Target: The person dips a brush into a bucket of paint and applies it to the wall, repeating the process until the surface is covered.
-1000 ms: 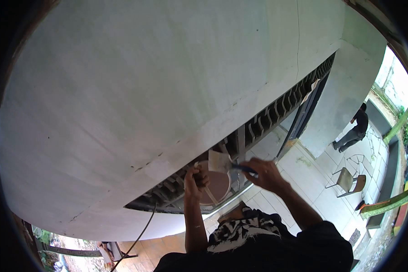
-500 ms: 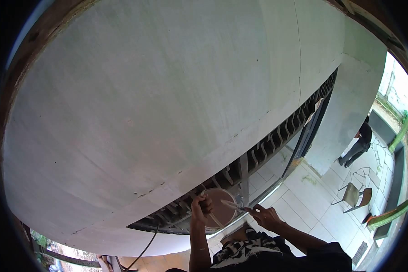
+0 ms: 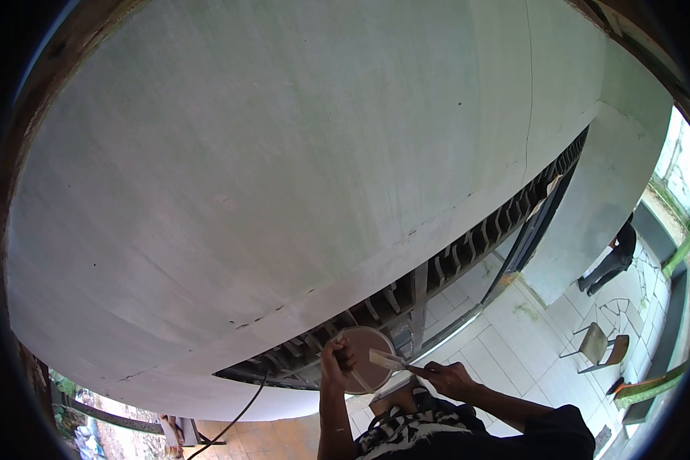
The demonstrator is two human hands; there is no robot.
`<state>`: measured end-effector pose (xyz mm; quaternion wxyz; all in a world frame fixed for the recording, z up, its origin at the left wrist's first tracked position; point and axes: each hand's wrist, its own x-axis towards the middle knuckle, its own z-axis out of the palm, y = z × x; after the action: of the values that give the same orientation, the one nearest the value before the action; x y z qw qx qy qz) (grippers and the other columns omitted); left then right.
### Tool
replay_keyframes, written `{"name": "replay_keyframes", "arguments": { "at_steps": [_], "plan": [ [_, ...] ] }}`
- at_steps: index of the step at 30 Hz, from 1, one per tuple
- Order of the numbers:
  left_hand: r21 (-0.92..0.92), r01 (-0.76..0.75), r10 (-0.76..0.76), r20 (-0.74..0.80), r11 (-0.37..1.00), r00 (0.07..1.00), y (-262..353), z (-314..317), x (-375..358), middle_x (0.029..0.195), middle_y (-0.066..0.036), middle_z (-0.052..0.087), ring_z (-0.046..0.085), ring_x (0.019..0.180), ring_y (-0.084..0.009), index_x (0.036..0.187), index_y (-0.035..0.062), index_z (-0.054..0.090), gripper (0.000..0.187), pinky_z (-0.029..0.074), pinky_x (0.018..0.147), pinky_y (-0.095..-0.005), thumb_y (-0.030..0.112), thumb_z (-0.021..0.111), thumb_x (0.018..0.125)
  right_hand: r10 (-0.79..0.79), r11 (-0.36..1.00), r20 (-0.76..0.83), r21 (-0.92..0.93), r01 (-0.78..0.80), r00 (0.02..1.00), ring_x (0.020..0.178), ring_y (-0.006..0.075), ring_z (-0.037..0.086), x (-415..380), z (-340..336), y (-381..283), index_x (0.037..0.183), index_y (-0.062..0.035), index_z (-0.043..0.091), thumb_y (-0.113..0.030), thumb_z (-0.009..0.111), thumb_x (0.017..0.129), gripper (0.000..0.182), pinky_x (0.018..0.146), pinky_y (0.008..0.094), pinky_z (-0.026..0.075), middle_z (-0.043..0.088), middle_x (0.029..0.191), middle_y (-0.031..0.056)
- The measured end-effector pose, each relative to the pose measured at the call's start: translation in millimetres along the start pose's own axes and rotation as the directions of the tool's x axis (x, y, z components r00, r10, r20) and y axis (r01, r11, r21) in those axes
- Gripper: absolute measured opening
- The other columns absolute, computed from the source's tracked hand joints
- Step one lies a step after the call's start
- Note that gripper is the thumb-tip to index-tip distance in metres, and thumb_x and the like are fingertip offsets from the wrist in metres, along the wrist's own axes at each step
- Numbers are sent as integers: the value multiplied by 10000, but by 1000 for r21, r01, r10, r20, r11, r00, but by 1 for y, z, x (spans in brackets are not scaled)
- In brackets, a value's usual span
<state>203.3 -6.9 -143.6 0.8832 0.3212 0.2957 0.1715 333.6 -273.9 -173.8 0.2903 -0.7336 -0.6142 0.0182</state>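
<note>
In the head view, my left hand (image 3: 336, 362) is closed around the handle of a round bucket (image 3: 370, 336), at the lower middle. The bucket's inside looks pinkish brown; I cannot make out how full it is. My right hand (image 3: 445, 378) is closed on a paintbrush (image 3: 387, 359) with a dark handle and a pale, flat end. That pale end points left and lies over the bucket's opening. Whether it touches the bucket is not clear.
A large pale wall (image 3: 245, 169) with cracks fills the upper view. Dark slatted grilles (image 3: 418, 284) run beneath it. A chair (image 3: 602, 346) stands on the tiled floor (image 3: 506, 349), right. A person (image 3: 612, 261) stands farther back. A dark cable (image 3: 241, 414) hangs lower left.
The paintbrush has turned in my right hand, showing its broader face, and its tip is lower over the bucket. My left hand still holds the bucket. The view has shifted slightly.
</note>
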Motion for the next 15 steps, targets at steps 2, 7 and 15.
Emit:
{"name": "replay_keyframes", "arguments": {
  "at_steps": [2,7,15],
  "plan": [
    [-28,3,-3,13,1000,1000,-3,-11,-7,563,66,248,217,444,-70,785,166,466,75,193,416,-256,236,476,809,-27,1000,-10,3,27,1000,556,150,603,2,6,1,1338,-205,541,-78,624,820,540,379,300,454,643,858,7],
    [-84,-21,21,3,996,1000,3,-16,-19,551,65,227,206,444,-78,755,154,483,93,186,417,-256,237,491,796,38,994,18,97,-40,999,570,194,603,2,24,-6,1382,-204,489,-157,610,886,513,392,329,464,620,813,40],
    [-101,-127,122,-57,987,991,8,-42,-45,548,62,241,219,441,-77,800,132,527,110,203,409,-253,230,482,780,-63,985,-437,117,126,897,509,181,574,88,-55,-47,1313,-72,547,-3,674,794,539,400,310,467,593,716,56]
  ]
}}
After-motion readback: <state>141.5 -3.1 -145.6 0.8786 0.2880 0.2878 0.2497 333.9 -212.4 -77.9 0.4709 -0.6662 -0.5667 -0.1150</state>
